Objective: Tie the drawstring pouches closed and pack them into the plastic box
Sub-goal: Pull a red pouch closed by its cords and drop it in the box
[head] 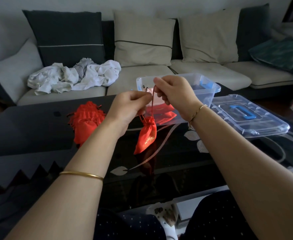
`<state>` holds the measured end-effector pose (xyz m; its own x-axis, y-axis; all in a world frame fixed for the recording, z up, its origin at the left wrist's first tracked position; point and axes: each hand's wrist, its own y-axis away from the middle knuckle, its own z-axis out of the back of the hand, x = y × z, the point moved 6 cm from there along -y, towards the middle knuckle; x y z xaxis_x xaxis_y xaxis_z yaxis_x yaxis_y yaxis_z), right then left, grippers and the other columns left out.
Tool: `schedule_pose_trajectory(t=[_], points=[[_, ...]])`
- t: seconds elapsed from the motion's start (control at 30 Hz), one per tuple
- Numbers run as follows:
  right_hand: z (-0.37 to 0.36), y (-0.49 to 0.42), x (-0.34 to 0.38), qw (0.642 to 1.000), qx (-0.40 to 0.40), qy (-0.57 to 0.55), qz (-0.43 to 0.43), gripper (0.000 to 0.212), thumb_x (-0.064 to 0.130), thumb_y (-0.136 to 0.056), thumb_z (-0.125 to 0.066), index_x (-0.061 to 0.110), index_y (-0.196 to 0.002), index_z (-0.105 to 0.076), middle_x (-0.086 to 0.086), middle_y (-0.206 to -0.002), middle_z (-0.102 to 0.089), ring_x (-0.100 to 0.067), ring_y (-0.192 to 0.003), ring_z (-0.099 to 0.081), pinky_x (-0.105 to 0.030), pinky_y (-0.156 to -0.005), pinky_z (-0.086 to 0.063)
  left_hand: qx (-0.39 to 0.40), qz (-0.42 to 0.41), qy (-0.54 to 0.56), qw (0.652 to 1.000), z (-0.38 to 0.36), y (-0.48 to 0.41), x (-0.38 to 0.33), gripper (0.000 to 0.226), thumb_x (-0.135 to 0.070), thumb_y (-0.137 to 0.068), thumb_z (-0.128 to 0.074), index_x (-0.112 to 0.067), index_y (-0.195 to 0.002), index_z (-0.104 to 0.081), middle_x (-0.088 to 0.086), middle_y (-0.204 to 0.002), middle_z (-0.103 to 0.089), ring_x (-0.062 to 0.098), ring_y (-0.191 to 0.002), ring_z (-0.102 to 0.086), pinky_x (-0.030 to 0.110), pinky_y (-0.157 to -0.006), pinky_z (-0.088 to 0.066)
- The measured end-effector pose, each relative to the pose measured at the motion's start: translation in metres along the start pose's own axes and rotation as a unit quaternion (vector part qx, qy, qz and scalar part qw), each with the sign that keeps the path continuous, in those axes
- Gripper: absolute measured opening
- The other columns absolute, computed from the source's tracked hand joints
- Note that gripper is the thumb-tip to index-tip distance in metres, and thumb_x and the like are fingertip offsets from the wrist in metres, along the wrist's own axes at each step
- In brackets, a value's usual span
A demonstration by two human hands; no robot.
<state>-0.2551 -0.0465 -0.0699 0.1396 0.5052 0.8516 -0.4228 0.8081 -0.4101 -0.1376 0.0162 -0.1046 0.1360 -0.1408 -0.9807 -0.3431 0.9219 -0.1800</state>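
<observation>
**While both hands worked the cord, one pouch hung just short of the box**

Step in hand, my read: tying, not packing. The left hand [130,108] pinched the cord [153,101] between thumb and fingertips. The right hand [173,92] pinched the same cord just above, knuckles nearly touching the left. The red pouch [146,135] hung from that cord, neck gathered, body tilted, over the dark glossy table [29,129]. I couldn't tell whether its bottom corner touched the top. The fingers hid whether a knot was formed.

Next move, as I judged it: finish the knot, pull it snug, then lift the pouch over the near rim of the clear box [216,88]. The box stood open right behind the hands, with a few red pouches [161,113] lying inside.

Edges and room:
- The lid [249,116] lay flat to the right of the box. Touching it or just beside it, I couldn't tell.
- A pile of red pouches [86,118] sat left of the left wrist, near it.
- There was bare tabletop between the forearms for setting the pouch down.
- The box sat close to the table's far edge, with the sofa [142,75] beyond, so drop the pouch in, don't shove.
</observation>
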Motion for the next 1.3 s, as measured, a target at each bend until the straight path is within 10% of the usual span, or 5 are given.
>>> schedule_pose_trajectory(t=[0.33, 0.73, 0.9, 1.13, 1.3], points=[[-0.007, -0.001, -0.027, 0.991, 0.034, -0.002, -0.127, 0.044, 0.039, -0.100, -0.029, 0.011, -0.084, -0.059, -0.003, -0.078, -0.057, -0.013, -0.054, -0.047, -0.023, -0.048, -0.036, -0.002, -0.003, -0.025, 1.000, -0.003, 0.000, 0.001, 0.014, -0.016, -0.088, -0.064, -0.012, -0.076, -0.068, -0.012, -0.051, -0.059, 0.000, -0.046, -0.049, 0.015, -0.053, -0.043], [-0.023, 0.007, -0.038, 0.956, 0.112, -0.174, -0.206, 0.034, 0.024, -0.097, -0.046, 0.014, -0.064, -0.047, -0.002, -0.060, -0.044, -0.011, -0.050, -0.038, -0.020, -0.047, -0.031, -0.015, 0.003, 0.046, 0.999, 0.002, -0.001, 0.007, 0.017, -0.012, -0.091, -0.059, -0.018, -0.081, -0.071, -0.010, -0.061, -0.066, 0.001, -0.053, -0.054, 0.017, -0.057, -0.045], [-0.027, 0.024, -0.041, 0.925, 0.267, -0.070, -0.260, 0.032, 0.025, -0.096, -0.045, 0.014, -0.066, -0.046, 0.000, -0.060, -0.043, -0.009, -0.051, -0.039, -0.021, -0.053, -0.031, -0.041, -0.014, 0.029, 0.999, 0.006, -0.005, 0.011, 0.023, -0.005, -0.085, -0.064, -0.022, -0.071, -0.072, -0.001, -0.075, -0.070, 0.006, -0.064, -0.062, 0.026, -0.070, -0.048], [-0.023, 0.010, -0.044, 0.974, 0.120, -0.083, -0.173, 0.023, 0.012, -0.096, -0.046, -0.005, -0.091, -0.060, -0.011, -0.078, -0.053, -0.023, -0.069, -0.052, -0.028, -0.062, -0.044, 0.008, -0.135, -0.174, 0.975, -0.006, 0.005, -0.013, 0.023, 0.004, -0.084, -0.061, -0.018, -0.088, -0.069, -0.013, -0.084, -0.065, -0.006, -0.076, -0.061, 0.012, -0.077, -0.049], [-0.036, 0.016, -0.048, 0.942, 0.212, -0.168, -0.200, 0.019, 0.011, -0.097, -0.043, 0.007, -0.100, -0.061, -0.002, -0.080, -0.064, -0.014, -0.074, -0.061, -0.034, -0.078, -0.049, -0.045, -0.252, -0.310, 0.915, -0.010, 0.014, -0.022, 0.030, 0.000, -0.083, -0.060, -0.021, -0.103, -0.068, -0.020, -0.078, -0.058, -0.002, -0.078, -0.057, 0.019, -0.079, -0.049]])
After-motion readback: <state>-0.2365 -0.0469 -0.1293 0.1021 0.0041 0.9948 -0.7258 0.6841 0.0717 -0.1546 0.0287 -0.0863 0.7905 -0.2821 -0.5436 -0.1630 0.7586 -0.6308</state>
